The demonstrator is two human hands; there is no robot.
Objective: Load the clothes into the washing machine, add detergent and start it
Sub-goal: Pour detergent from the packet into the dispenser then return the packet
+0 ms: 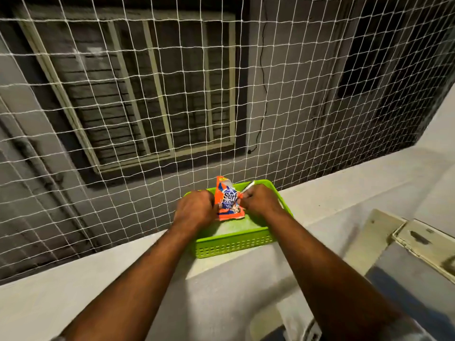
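Head view is directed forward and down over a pale concrete ledge (332, 200). A small detergent sachet (227, 203) is held upright just below frame centre, above the floor of a green perforated basket (234, 244) that is set on the ledge.

The sachet is orange, with a blue and white "Surf excel" emblem across its front and smaller print beneath that cannot be read. Its body is creased. At its 12 o'clock edge the pack appears torn, and a silvery inner lining is exposed there. A narrow silvery strip (248, 187) is seen at its 1 o'clock, rising from the right hand's grasp; whether it is attached to the pack cannot be told.

The left hand (194, 209) is placed at the sachet's 9 o'clock, fingers curled tightly around that edge. The right hand (261, 201) is placed at its 3 o'clock, fingers curled and pinching the opposite edge. Both forearms are extended from the 6 o'clock side of the frame.

White netting (123, 107) is stretched behind the ledge from 9 to 3 o'clock. A barred window (147, 94) is seen through it at 11 o'clock.
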